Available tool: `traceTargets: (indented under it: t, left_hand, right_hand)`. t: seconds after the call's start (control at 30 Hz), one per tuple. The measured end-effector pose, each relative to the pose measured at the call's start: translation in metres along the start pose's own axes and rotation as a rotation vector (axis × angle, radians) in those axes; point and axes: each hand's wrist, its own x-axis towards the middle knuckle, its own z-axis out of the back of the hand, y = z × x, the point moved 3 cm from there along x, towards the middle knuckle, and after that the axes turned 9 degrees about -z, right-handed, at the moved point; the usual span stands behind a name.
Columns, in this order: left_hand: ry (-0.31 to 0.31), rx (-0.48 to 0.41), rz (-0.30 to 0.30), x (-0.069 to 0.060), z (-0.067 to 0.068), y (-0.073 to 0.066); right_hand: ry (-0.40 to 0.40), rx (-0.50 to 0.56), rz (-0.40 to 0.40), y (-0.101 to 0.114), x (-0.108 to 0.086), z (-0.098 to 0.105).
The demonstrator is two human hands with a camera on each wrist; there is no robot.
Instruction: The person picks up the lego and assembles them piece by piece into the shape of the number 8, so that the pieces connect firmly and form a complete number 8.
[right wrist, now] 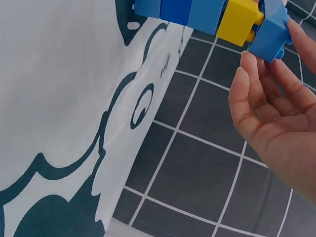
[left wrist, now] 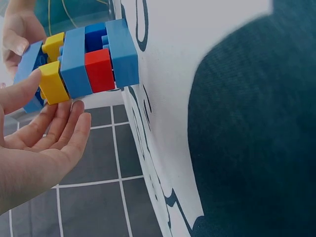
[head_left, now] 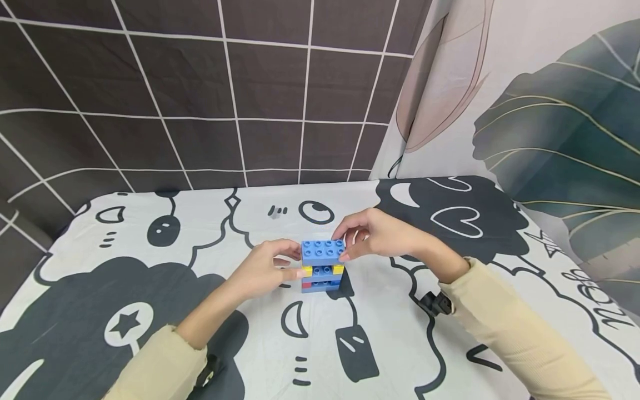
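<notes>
A layered stack of toy building bricks stands on the patterned cloth, its bottom blue brick point(left wrist: 123, 52) lowest. Above that sit a red brick point(left wrist: 99, 70) and a darker blue brick point(right wrist: 176, 10), then a middle blue brick point(left wrist: 75, 61). Two yellow bricks follow, one at the left end point(left wrist: 53, 83) and one at the right point(right wrist: 238, 21). On them lies a top blue brick point(head_left: 320, 253), slightly tilted, with yellow studs showing in a gap beneath it. My right hand point(head_left: 377, 232) pinches this top brick by its right end. My left hand point(head_left: 262, 271) holds the left yellow brick between thumb and fingers.
The black-and-white cartoon cloth point(head_left: 370, 311) covers the surface around the stack. Behind it rises a dark fabric with a white grid point(head_left: 270, 83). A leaf-print curtain point(head_left: 560, 128) hangs at the right. Dark wrist devices point(head_left: 436, 304) sit at both cuffs.
</notes>
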Motion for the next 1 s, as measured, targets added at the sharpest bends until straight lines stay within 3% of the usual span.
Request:
traceTargets:
  t: [0.77,1.0]
  left_hand:
    - [0.018,0.048,-0.026,-0.002,0.002,-0.004]
    - [0.003,0.079,-0.094,-0.003,0.009,-0.016]
  right_hand:
    - [-0.036,-0.092,0.039,0.004,-0.002,-0.003]
    - [-0.037,-0.103,0.034,0.007,-0.003,-0.002]
